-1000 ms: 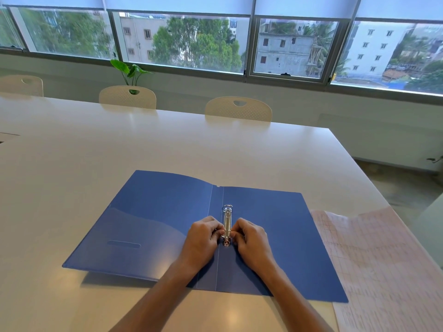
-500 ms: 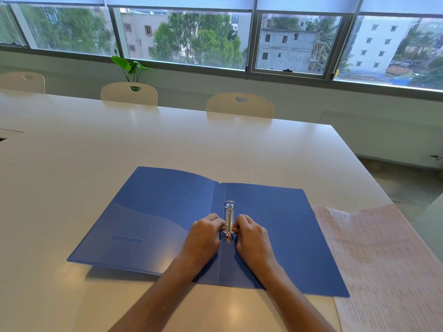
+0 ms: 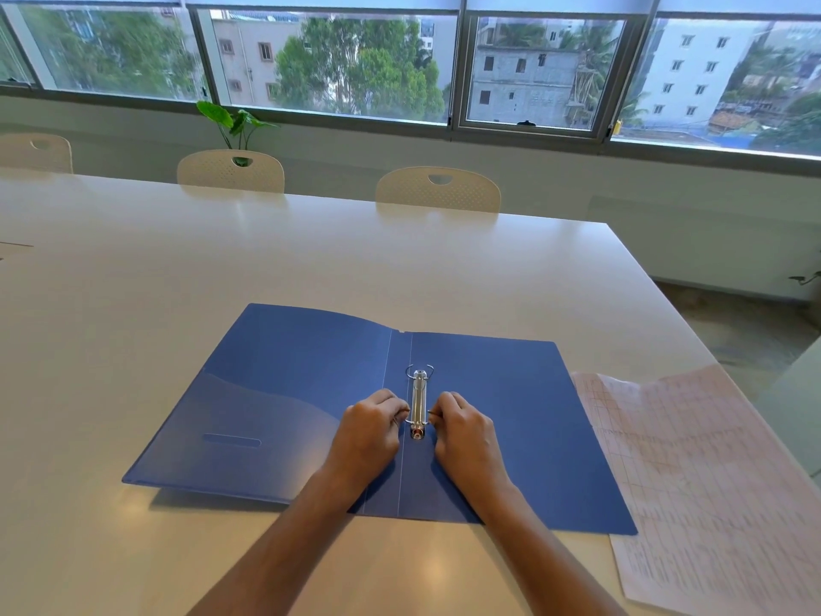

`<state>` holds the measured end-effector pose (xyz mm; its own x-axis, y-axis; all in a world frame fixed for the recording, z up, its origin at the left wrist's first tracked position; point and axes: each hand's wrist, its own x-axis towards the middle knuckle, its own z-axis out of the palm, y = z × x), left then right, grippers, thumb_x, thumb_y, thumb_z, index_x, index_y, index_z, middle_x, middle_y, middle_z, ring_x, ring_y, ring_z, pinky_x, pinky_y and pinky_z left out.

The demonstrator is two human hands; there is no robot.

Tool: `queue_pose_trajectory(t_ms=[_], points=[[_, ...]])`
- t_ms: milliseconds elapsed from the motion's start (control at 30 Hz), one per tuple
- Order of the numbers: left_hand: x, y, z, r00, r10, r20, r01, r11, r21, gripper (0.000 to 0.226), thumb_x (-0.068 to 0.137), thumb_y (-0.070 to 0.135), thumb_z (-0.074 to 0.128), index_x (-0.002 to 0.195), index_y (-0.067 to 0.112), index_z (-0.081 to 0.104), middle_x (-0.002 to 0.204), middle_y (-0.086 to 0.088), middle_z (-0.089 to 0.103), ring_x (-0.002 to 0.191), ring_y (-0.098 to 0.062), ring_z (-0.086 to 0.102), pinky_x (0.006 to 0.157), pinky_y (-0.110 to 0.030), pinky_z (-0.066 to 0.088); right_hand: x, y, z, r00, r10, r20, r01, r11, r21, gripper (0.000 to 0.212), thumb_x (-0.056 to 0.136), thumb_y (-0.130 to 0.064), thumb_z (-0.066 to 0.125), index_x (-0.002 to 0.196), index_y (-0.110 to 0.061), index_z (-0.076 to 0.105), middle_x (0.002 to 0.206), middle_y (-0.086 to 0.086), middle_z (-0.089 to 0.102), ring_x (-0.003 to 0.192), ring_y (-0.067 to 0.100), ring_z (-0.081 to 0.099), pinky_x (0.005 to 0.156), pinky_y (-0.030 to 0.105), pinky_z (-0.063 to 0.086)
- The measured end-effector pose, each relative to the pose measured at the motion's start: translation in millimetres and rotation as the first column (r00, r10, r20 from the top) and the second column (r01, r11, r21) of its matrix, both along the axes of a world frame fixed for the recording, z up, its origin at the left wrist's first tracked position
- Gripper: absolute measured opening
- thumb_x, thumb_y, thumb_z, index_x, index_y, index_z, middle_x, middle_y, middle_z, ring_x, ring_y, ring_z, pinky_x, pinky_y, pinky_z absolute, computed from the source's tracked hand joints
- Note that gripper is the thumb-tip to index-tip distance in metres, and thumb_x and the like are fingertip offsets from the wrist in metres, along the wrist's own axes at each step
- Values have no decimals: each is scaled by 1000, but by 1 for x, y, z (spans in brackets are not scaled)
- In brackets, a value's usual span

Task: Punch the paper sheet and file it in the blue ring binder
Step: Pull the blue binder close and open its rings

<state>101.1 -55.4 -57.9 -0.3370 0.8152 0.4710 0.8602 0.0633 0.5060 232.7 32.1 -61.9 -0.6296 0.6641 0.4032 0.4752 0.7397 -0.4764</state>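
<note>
Now blue ring binder open, rings parted

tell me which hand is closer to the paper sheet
Right. The right hand is at the binder's ring mechanism, on the side toward the paper sheet; the left hand is across the rings, farther away.

A matt blue plastic binder with a shiny metal ring clip lies on a smooth, glossy white table, beside a thin printed paper sheet.
</note>
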Motion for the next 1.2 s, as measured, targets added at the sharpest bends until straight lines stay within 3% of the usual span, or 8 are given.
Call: queue_pose_trajectory(t_ms=[200,333,433,533,633,900,1067,1200], points=[[2,-2,2,999,13,53,-12,1000,-8,10,84,10,66,91,8,74,86,-1,70,69,-5,57,66,-4,43,2,1,0,999,16,-28,-17,1000,-24,11,89,-12,61,79,-13,57,73,0,60,59,14,55,58,26,53],[4,-2,6,997,20,78,-19,1000,-5,12,83,13,67,93,10,73,88,0,71,71,-6,59,68,-2,43,3,3,7,999,36,-27,-38,996,-80,8,90,-20,61,84,-15,60,80,-3,62,65,12,56,62,13,45],[4,0,7,994,20,109,-21,1000,12,18,82,14,70,99,8,72,94,-3,72,74,-9,64,70,-13,53,7,5,13,998,45,-36,-49,991,-123,9,88,-23,63,94,-18,62,85,-6,62,69,8,55,65,6,38],[7,3,10,992,59,108,-61,998,17,26,81,23,64,103,10,70,98,-3,72,82,-15,67,73,-27,57,16,9,21,997,47,-54,-55,987,-148,22,86,-27,65,107,-21,63,90,-8,64,73,7,59,75,18,49],[17,8,18,994,103,33,-104,994,41,33,79,25,58,106,11,70,104,-4,71,94,-20,66,79,-26,50,32,17,31,998,20,-67,-29,990,-136,26,86,-29,65,111,-22,63,93,-9,65,76,7,61,78,23,52],[72,52,47,997,-74,14,72,991,116,30,80,22,59,105,12,70,110,-2,68,107,-19,60,91,-24,43,101,62,59,976,-215,-37,211,973,-97,29,86,-30,64,114,-21,62,97,-6,69,88,11,65,75,21,47],[114,87,47,966,-236,108,236,972,8,31,86,20,64,116,13,66,125,-2,61,120,-16,53,99,-17,33,156,94,69,912,-411,-9,410,911,-48,30,85,-31,66,113,-21,62,100,-3,72,91,18,67,79,30,51],[144,108,39,945,-319,75,326,939,-114,39,90,30,60,125,15,59,137,0,52,130,-15,44,107,-27,35,200,113,69,817,-572,67,574,819,-9,42,82,-36,69,120,-21,58,112,3,69,95,23,67,84,39,56]])
